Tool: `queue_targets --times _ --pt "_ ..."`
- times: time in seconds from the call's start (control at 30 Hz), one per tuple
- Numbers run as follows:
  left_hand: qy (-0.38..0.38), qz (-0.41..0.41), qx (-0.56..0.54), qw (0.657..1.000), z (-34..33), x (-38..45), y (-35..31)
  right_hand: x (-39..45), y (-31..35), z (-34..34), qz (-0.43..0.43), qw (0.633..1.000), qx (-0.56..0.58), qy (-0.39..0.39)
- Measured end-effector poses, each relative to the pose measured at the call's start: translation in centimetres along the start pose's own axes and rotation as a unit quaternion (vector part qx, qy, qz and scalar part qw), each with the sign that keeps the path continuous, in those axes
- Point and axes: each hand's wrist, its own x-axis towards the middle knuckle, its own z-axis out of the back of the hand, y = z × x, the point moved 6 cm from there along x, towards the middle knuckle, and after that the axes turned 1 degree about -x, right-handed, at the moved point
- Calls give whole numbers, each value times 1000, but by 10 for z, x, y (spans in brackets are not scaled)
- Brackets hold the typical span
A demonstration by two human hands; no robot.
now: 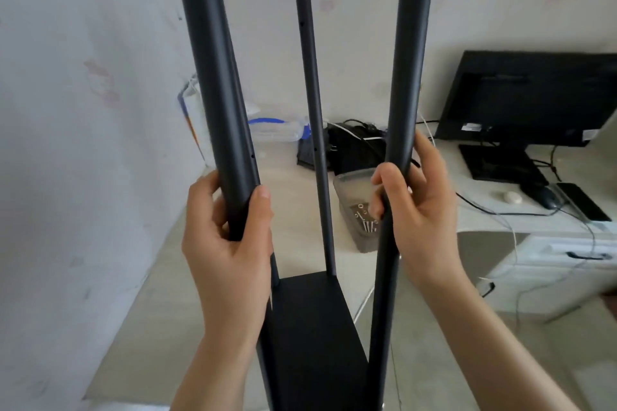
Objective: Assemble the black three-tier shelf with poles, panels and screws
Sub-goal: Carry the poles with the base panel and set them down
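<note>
Two hands steadying upright black poles on a pale worktop.
Left hand [227, 230] clamps the left pole [213, 83]; right hand [417, 207] clamps the right pole [405, 77]; black panel [310, 320] below, monitor [531, 97] against the marked white wall [83, 77].

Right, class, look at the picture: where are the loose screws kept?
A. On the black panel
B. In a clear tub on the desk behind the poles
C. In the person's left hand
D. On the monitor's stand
B: the screws lie in the bottom of a clear tub on the desk, seen between the thin far pole and the pole that the right hand grips.
</note>
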Motion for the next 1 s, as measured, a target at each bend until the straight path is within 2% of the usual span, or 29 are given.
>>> queue_targets --times 0.43,0.7,1.0 --pt "101 31 -97 990 -34 -53 -41 -73 57 77 11 991 -37 -128" --pt "192 60 -169 965 -105 -125 -76 -132 114 175 30 971 -95 -216" --pt "284 102 -210 930 -192 -250 -113 -223 155 312 5 943 -126 -307"
